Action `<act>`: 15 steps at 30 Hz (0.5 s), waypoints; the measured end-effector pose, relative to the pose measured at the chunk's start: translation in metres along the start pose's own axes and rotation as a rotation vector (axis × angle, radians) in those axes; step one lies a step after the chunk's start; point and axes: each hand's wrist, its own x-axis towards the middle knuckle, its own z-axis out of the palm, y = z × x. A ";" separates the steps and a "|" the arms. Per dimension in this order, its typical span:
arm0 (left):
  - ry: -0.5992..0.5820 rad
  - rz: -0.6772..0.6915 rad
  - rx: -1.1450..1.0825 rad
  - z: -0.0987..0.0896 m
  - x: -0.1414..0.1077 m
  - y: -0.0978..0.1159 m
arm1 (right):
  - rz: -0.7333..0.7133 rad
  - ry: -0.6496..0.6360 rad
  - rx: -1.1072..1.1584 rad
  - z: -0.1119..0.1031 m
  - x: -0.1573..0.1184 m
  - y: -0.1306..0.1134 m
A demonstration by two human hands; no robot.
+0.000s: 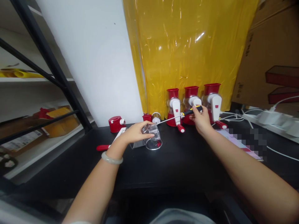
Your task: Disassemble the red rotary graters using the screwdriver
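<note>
My left hand (137,133) is closed around a clear plastic grater housing (154,134), which rests on the black table. In my right hand (201,119) is a screwdriver (174,118) with a black and yellow handle. Its long metal shaft points left, and the tip reaches the upper edge of the clear housing; whether it touches a screw is too small to tell. Behind my left hand lie a red base part (116,123) and a white crank with a red handle (103,147). A grater drum (155,117) and a small red part (147,117) stand just beyond the housing.
Three assembled red and white rotary graters (174,107) stand in a row at the back. White cables and a power strip (275,119) lie at the right, near a partly blurred flat screen or sheet (235,141). Yellow plastic sheeting (187,46) hangs behind; a shelf rack (44,62) stands left.
</note>
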 end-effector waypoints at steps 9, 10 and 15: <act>-0.006 -0.010 0.007 -0.001 0.000 0.002 | 0.022 0.013 0.012 0.001 0.004 0.004; -0.006 -0.012 0.009 -0.001 0.000 0.003 | 0.023 0.014 0.011 0.001 0.004 0.003; -0.007 0.001 0.016 -0.001 0.000 0.002 | 0.032 0.013 0.008 0.001 0.005 -0.001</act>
